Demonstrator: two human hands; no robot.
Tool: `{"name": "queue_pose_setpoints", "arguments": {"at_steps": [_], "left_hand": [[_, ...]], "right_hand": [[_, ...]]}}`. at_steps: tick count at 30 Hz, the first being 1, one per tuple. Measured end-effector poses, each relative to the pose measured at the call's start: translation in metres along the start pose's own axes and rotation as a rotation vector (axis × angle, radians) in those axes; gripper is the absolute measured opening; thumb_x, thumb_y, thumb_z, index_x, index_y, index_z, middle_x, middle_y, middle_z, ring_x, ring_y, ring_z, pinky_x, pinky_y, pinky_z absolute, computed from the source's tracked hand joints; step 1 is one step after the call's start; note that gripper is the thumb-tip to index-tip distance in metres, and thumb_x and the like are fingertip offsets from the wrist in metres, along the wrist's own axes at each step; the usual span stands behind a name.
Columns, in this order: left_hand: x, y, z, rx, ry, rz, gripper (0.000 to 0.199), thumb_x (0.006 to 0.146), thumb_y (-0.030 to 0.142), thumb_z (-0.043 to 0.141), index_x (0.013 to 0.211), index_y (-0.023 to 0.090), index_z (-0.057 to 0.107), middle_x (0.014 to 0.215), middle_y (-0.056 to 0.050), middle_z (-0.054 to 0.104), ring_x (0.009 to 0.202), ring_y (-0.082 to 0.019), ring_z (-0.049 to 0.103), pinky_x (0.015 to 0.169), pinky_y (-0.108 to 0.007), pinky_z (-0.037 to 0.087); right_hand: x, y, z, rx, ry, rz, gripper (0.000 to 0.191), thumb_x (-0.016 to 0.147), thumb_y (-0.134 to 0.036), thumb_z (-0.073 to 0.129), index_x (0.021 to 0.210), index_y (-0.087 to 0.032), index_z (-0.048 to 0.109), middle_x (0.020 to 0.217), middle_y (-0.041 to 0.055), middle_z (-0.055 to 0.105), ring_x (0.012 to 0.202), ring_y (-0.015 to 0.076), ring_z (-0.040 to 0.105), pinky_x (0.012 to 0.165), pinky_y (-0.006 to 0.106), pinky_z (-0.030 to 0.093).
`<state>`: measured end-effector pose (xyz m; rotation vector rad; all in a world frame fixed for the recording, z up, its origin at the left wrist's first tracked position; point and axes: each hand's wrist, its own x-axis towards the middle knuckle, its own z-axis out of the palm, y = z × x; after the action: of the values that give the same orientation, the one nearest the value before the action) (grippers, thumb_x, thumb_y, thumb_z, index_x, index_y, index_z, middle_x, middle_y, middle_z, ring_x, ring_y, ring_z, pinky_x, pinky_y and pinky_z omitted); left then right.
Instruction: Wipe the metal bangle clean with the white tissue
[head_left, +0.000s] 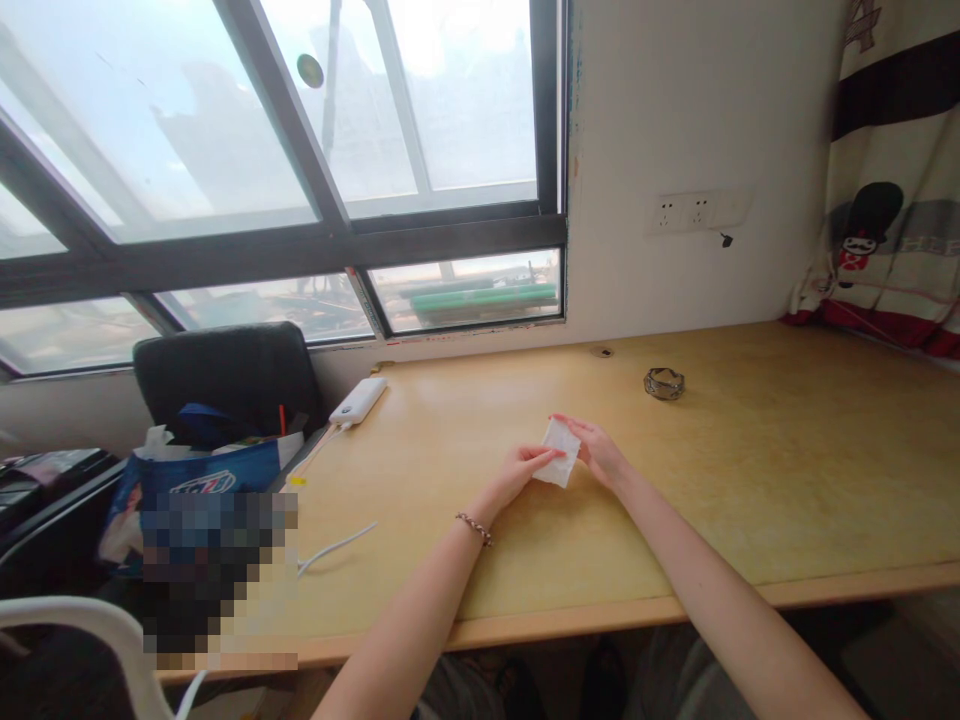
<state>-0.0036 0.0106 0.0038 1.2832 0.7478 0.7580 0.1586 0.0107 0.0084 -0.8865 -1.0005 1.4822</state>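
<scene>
A small folded white tissue point(559, 458) is held between my two hands, just above the wooden table. My left hand point(517, 474) pinches its lower left side, thumb lying across the front. At its upper right edge, my right hand point(598, 450) grips the tissue with the fingers partly behind it. A beaded bracelet point(475, 529) circles my left wrist. Farther back on the right sits a dark, faceted glass ashtray point(664, 383), apart from both hands.
The wooden table point(750, 480) meets the wall and window. A white power bank point(358, 401) with a cable lies at its left back edge, and a loose white cable end point(337, 549) nearer. Left of the table are a black chair point(229, 370) and a blue bag point(202, 490).
</scene>
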Motion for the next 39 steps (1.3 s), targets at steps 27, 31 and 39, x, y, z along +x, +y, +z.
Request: {"name": "queue_pose_setpoints", "arguments": {"at_steps": [27,31,39], "left_hand": [[0.013,-0.014,-0.02,-0.044,0.397,0.178,0.033,0.068,0.042,0.056,0.073,0.01,0.063,0.079,-0.009,0.066,0.073,-0.017,0.061,0.072,-0.031,0.046],[0.012,-0.012,-0.019,-0.01,0.421,0.21,0.029,0.065,0.037,0.061,0.078,0.012,0.062,0.074,-0.006,0.064,0.065,-0.014,0.058,0.061,-0.025,0.046],[0.012,-0.011,-0.02,0.095,0.422,0.228,0.021,0.061,0.029,0.063,0.074,0.013,0.065,0.066,-0.003,0.063,0.059,-0.011,0.054,0.055,-0.021,0.04]], "right_hand": [[0.009,0.008,-0.013,-0.034,0.24,-0.131,0.05,0.057,-0.016,0.065,0.106,-0.015,0.056,0.09,0.0051,0.065,0.077,0.0152,0.061,0.07,0.029,0.051],[0.009,0.01,-0.012,-0.127,0.251,-0.132,0.055,0.057,-0.016,0.064,0.111,-0.012,0.053,0.079,0.0052,0.067,0.072,0.0152,0.062,0.07,0.029,0.051],[0.012,0.016,-0.016,-0.272,0.274,-0.226,0.048,0.061,-0.023,0.06,0.108,-0.015,0.056,0.1,0.0089,0.063,0.074,0.0171,0.063,0.063,0.026,0.051]]}}
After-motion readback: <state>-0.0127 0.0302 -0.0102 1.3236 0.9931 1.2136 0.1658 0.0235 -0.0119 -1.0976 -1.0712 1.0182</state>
